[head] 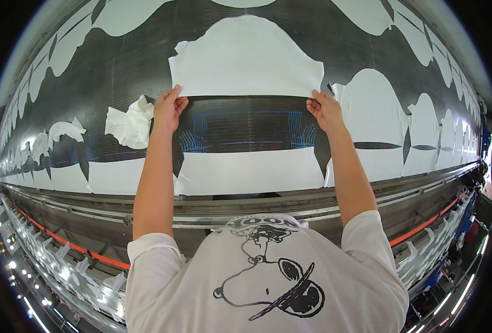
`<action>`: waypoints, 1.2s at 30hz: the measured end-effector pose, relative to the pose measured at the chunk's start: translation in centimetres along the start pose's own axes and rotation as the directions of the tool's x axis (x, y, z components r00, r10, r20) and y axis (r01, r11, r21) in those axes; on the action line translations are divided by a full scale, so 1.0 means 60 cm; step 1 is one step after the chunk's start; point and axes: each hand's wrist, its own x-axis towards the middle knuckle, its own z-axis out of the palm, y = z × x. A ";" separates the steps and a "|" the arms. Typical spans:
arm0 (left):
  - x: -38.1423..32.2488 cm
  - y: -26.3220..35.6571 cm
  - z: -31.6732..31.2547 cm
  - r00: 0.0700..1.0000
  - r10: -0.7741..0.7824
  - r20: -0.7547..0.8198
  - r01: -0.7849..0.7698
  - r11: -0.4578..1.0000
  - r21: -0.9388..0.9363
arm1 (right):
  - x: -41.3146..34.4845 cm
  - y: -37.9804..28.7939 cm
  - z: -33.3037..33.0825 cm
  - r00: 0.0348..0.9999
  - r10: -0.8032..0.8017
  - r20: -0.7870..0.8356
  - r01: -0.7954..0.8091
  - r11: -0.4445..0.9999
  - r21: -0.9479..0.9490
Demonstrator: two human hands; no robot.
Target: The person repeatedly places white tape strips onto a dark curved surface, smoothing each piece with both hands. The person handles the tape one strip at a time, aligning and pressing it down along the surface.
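A white cut fabric panel (246,58) with a rounded far edge spans the space between my hands. My left hand (171,108) pinches its near left corner, and my right hand (324,110) pinches its near right corner. The near edge runs almost straight between them. Its far part appears to rest on the dark table (146,54), though I cannot tell how much is lifted. Blue lines (250,129) mark the table surface just below the panel. Closer to me, another white fabric piece (250,171) lies flat along the table's front edge.
A crumpled white cloth (130,123) lies left of my left hand, with more bunched cloth (66,128) farther left. Right of my right hand are several rounded white panels (373,110). A metal rail (250,219) and an orange bar (427,218) run along the front.
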 end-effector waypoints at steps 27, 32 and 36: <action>-0.184 -0.047 -0.137 0.999 -0.055 -0.002 0.044 0.788 0.614 | -0.139 0.075 -0.096 0.999 -0.007 -0.034 -0.007 0.917 -0.398; -0.208 -0.055 -0.144 1.000 -0.022 -0.016 0.027 0.728 0.685 | -0.161 0.087 -0.105 1.000 -0.014 -0.020 0.005 0.921 -0.389; -0.214 -0.065 -0.146 1.000 0.012 -0.019 0.005 0.706 0.708 | -0.171 0.097 -0.109 1.000 -0.022 -0.021 0.011 0.915 -0.403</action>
